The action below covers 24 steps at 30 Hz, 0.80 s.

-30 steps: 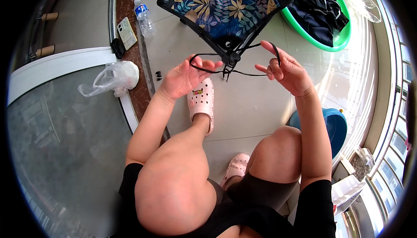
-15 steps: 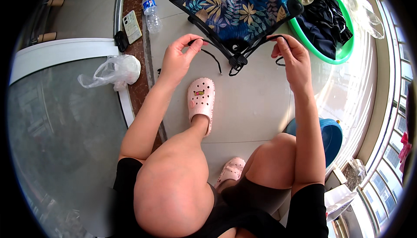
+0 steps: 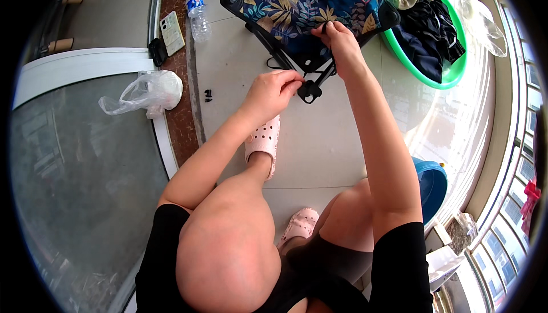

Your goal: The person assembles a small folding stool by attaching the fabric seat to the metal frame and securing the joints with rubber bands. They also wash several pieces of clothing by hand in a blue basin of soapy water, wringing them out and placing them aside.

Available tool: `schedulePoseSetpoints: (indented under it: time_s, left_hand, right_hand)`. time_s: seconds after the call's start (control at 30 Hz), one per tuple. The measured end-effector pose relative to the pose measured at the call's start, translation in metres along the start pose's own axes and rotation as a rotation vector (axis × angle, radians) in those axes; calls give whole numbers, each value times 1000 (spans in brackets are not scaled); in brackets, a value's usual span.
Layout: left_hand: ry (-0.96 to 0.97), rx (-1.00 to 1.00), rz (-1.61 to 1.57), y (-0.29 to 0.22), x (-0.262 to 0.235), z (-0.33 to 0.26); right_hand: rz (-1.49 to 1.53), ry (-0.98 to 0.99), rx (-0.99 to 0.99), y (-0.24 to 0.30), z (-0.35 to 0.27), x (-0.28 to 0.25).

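Note:
A folding stool (image 3: 311, 10) with a dark blue, leaf-patterned fabric seat stands in front of me on its black tube legs. At its near corner is a black plastic joint (image 3: 310, 90) with a small loop below. My left hand (image 3: 268, 95) is closed in a pinch beside that joint, on a thin black cord mostly hidden by the fingers. My right hand (image 3: 346, 50) reaches over the seat's right part, thumb and fingers pinched on a black bit of cord (image 3: 325, 26). A stretch of cord also curves out left of the stool's leg.
A green basin (image 3: 383, 36) of dark clothes stands right of the stool. On the left are a plastic bottle (image 3: 199, 21), a phone (image 3: 172, 33) and a white plastic bag (image 3: 160, 93). Small black pieces (image 3: 208, 95) lie on the tiles. A blue bucket (image 3: 432, 187) stands by my right arm.
My left hand has moved right, to the stool's near joint. My right hand has gone up and left, over the seat. The cord ends were held wide apart before.

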State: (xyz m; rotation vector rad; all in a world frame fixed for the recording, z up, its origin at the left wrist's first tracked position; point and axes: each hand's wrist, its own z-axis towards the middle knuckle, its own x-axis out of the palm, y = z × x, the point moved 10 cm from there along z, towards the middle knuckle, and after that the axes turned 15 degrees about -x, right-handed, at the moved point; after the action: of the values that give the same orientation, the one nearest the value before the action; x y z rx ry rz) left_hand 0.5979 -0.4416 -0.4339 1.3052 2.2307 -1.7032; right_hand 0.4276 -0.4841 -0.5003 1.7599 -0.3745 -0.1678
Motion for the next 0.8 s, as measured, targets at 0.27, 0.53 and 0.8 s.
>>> schedulePoseSetpoints:
  time_s: [0.27,0.53,0.8]
  left_hand:
    - [88,182,112,0,1,-11]
    - [219,350,333,-27,18,7]
    - [-213,156,524,11,-8,71]
  right_hand:
    - [-482,410,9,10,-8,23]
    - [-1041,288,-448,79,-77,8]
    - [-449,201,85,1,-116,-23]
